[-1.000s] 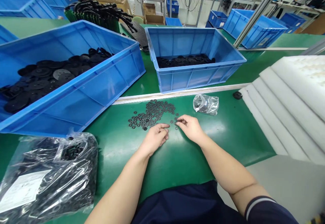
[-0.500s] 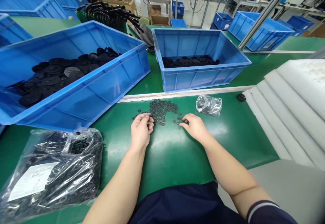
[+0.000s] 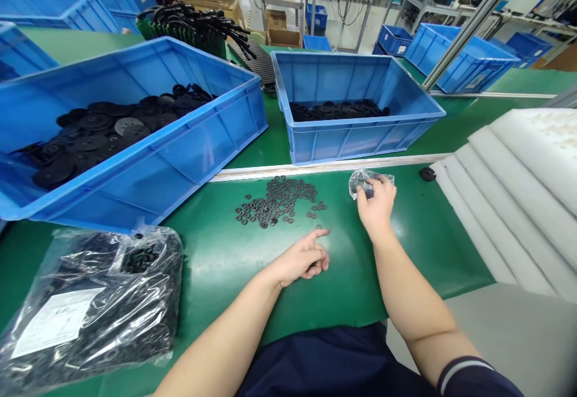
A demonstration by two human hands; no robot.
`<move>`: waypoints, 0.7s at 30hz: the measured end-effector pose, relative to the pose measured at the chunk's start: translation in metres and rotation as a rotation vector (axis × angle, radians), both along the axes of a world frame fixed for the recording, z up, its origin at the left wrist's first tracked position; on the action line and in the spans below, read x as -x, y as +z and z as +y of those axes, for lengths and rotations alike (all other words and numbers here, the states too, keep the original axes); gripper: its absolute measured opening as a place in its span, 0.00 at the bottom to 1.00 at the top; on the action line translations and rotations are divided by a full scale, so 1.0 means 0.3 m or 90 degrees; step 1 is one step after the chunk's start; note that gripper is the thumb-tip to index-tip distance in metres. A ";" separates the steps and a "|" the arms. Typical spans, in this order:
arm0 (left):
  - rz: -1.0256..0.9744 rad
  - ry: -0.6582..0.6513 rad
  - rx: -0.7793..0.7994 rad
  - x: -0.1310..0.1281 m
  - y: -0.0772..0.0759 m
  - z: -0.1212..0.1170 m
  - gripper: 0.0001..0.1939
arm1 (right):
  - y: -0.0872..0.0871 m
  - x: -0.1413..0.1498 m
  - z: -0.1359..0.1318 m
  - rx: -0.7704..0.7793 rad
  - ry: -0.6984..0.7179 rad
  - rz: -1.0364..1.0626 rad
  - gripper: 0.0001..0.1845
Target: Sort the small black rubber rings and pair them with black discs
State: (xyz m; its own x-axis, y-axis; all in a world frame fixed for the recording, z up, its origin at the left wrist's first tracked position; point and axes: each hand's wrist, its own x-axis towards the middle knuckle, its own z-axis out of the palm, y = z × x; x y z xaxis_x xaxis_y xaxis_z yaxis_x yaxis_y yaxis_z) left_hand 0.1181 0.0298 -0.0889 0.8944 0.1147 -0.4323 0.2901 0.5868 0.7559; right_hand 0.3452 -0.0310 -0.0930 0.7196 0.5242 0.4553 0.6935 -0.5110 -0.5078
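Under the fingers point(image 3: 315, 254), a long green tabletop point(image 3: 342, 292) running across the whole view. Well beyond the fingers and to their left, a large blue plastic crate point(image 3: 180, 166), set at an angle, with a heap of black discs point(image 3: 103, 136) across its floor. Straight ahead of the fingers, a second blue plastic crate point(image 3: 356, 142), squared to the tabletop edge, with a thinner layer of black parts point(image 3: 336, 110) inside. Far to the right of the fingers, a stack of white foam sheets point(image 3: 509, 193). Well to the left of the fingers and nearer the body, a large clear plastic bag point(image 3: 85, 307) packed with black washers, with a white label point(image 3: 56, 319) on its face.

Just ahead of the left fingers, a loose scatter of small black washers point(image 3: 274, 202), flat on the tabletop. Left hand point(image 3: 302, 260) low over the tabletop, fingers loosely curled and apart, index finger stretched toward one lone washer point(image 3: 318, 227), stopping just short of it. Right hand point(image 3: 376, 202) farther forward, fingers together, clamped on a small clear plastic bag point(image 3: 366, 184) with dark pieces inside. A little right of those fingers, one small black disc point(image 3: 427, 173).
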 end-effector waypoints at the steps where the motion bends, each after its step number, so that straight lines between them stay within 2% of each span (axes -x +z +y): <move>1: -0.007 0.039 0.003 0.000 0.002 0.011 0.37 | -0.001 -0.020 -0.002 0.019 -0.047 -0.020 0.19; 4: -0.021 0.168 0.012 0.001 0.010 0.055 0.38 | -0.018 -0.082 -0.011 0.067 -0.141 -0.001 0.26; 6: -0.020 0.220 0.021 0.002 0.013 0.077 0.37 | -0.037 -0.127 -0.019 0.063 -0.170 0.051 0.29; 11: -0.017 0.238 0.025 0.005 0.013 0.084 0.33 | -0.081 -0.210 -0.030 -0.056 -0.140 0.181 0.27; 15: -0.024 0.237 0.019 0.006 0.012 0.078 0.32 | -0.058 -0.175 -0.026 -0.171 -0.050 0.263 0.23; 19: -0.019 0.244 0.021 0.006 0.014 0.080 0.31 | 0.003 -0.100 -0.029 -0.277 -0.012 0.150 0.21; 21: -0.013 0.244 0.025 0.005 0.015 0.081 0.31 | 0.018 -0.088 -0.031 -0.267 0.002 0.098 0.19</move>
